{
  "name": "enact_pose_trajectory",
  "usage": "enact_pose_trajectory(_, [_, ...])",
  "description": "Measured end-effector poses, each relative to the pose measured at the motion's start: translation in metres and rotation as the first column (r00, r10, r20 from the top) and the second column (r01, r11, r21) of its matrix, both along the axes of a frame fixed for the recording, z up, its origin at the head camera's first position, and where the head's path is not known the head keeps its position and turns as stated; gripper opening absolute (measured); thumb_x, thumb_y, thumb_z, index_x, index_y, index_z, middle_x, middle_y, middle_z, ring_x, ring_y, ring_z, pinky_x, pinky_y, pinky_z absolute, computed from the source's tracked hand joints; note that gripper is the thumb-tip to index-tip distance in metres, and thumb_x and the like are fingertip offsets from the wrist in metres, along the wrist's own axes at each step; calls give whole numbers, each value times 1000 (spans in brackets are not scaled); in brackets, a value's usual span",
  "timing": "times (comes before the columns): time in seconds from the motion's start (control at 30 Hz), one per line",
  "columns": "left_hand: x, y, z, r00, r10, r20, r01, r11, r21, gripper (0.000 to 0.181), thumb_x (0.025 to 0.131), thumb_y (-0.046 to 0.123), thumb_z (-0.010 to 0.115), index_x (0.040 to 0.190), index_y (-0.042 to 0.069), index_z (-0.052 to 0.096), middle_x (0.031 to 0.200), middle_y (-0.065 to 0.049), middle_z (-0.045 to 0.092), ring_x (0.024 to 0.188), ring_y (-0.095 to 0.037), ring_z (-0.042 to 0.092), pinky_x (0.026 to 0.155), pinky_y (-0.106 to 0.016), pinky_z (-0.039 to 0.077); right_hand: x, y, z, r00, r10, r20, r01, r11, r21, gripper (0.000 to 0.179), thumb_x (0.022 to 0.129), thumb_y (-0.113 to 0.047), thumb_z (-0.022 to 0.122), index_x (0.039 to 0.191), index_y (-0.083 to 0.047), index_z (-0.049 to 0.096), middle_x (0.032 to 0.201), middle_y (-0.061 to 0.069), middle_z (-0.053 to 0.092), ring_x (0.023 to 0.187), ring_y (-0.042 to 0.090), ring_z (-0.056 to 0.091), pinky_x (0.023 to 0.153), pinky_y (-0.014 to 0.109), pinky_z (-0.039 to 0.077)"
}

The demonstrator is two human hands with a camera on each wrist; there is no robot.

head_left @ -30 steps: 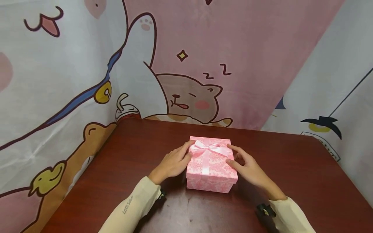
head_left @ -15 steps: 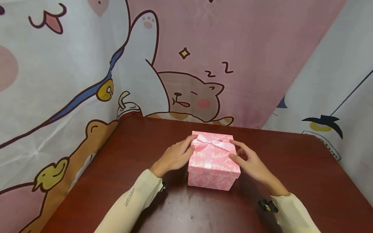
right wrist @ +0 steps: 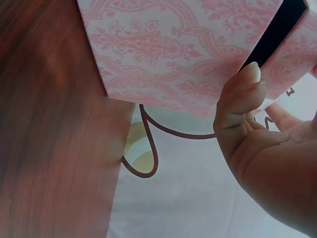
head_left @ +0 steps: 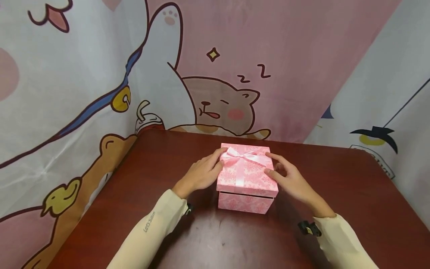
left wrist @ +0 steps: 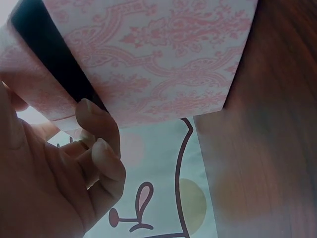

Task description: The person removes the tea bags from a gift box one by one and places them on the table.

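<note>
A pink patterned gift box stands on the dark red-brown table, its lid (head_left: 252, 175) topped with a pale pink ribbon bow (head_left: 242, 155). The lid sits raised a little off the box base (head_left: 245, 203). Both wrist views show a dark gap between lid and base. My left hand (head_left: 201, 172) grips the lid's left side, fingertips at its edge. On the opposite side my right hand (head_left: 293, 183) holds the lid between thumb and fingers. In the right wrist view the thumb (right wrist: 242, 91) lies right at the gap below the lid.
The wooden table (head_left: 161, 157) extends around the box on every side. Behind it and to the left hangs a cloth (head_left: 285, 45) printed with cartoon animals. Dark straps are on both wrists, below cream sleeves (head_left: 151, 228).
The lid has risen from the base, and a dark slit has opened along its front edge. Both hands have moved up with it. The head view has shifted slightly.
</note>
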State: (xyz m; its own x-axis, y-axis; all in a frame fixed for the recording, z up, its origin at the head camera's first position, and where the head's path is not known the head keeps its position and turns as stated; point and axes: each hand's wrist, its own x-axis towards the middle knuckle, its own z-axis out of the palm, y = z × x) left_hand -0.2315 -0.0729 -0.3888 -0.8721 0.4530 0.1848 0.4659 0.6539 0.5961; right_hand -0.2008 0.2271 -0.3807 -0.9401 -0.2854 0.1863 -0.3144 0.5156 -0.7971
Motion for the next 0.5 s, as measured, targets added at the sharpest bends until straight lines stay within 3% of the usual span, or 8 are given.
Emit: enact_pose_trajectory(0.5, [0, -12, 4, 1000, 18, 1, -18, 1000, -5, 50, 103, 43, 33, 153, 33, 30, 152, 1, 44, 125, -26, 56, 91, -53, 47, 0, -14, 7, 999, -7, -37, 9, 999, 43, 57, 97, -21, 65, 149, -14, 43, 97, 14, 62, 89, 24, 58, 70, 29, 50])
